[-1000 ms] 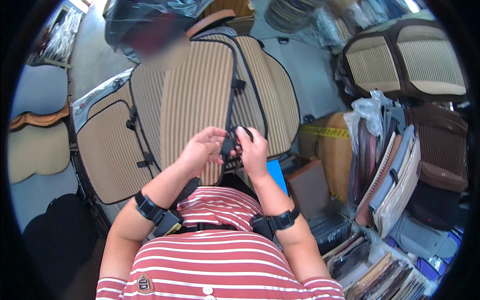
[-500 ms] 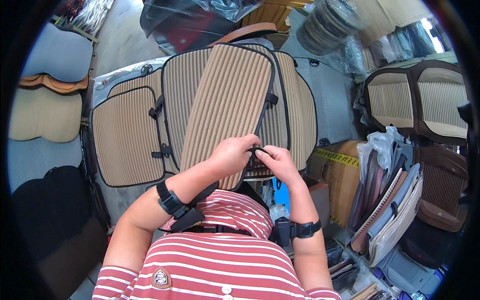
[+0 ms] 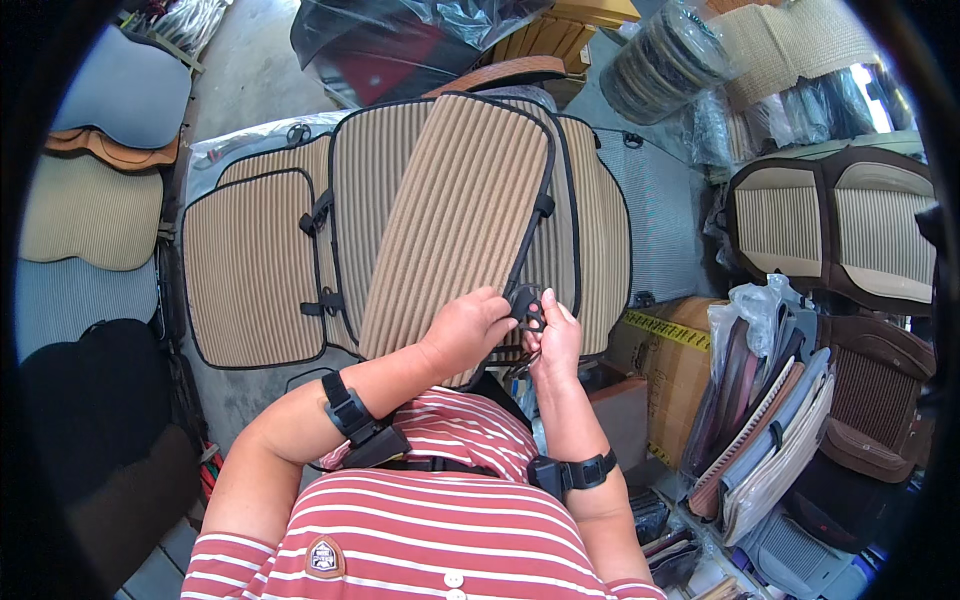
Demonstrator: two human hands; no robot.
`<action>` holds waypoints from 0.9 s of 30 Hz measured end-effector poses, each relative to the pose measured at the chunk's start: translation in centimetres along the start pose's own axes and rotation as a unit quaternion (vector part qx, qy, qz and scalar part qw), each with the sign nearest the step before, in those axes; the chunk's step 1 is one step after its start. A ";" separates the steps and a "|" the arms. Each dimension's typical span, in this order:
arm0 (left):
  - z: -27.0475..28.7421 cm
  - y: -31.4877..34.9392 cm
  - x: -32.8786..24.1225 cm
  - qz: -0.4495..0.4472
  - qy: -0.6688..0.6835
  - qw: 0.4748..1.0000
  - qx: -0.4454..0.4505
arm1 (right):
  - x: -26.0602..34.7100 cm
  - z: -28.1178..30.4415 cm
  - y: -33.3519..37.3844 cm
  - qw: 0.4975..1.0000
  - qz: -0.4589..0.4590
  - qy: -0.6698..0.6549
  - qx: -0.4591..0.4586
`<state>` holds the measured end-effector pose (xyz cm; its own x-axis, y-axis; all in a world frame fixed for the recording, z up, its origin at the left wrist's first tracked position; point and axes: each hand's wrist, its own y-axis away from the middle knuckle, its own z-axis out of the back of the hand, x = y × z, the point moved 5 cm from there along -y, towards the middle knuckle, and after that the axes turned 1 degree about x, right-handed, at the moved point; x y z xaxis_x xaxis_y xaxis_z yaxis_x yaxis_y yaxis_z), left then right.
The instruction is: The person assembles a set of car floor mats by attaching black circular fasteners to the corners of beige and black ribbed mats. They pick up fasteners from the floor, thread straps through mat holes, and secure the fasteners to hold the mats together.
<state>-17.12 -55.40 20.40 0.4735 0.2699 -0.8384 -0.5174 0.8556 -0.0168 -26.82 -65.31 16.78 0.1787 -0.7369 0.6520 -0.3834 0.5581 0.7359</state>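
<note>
A long tan ribbed car seat cushion with black edging lies slantwise over other seat covers, its near end against my body. At its lower right edge my left hand is closed, fingertips pinching a black strap fitting. My right hand is closed around the other side of this fitting, thumb pointing up. A small red spot shows among its dark loops. The fingers hide much of the fitting, so its exact kind is unclear. A black side strap sits higher on the same edge.
Beneath lie more ribbed covers, including a square tan one at the left. A cardboard box with yellow tape stands at the right beside upright packed covers. Finished seat covers hang farther right; others line the left.
My right hand has turned thumb up, and more of the black fitting shows between the hands. My left hand has shifted slightly down. The cushion lies almost as before.
</note>
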 end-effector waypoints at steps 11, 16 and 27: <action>-0.1 0.1 -1.6 -0.129 -0.105 0.986 0.001 | -1.5 -0.5 1.1 0.968 -0.168 -0.178 0.050; -0.2 0.6 -2.4 -0.182 -0.119 0.976 0.029 | -1.3 -0.3 2.0 0.970 -0.181 -0.148 0.065; -0.2 -3.5 2.7 -0.041 0.140 0.976 0.159 | -0.1 0.8 3.7 0.974 -0.145 -0.032 0.171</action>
<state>-14.18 -57.72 18.12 0.2683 0.1012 -0.9580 -0.2171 0.9752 0.0422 -28.96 -63.47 19.24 0.2713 -0.8734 0.4045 -0.6060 0.1715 0.7768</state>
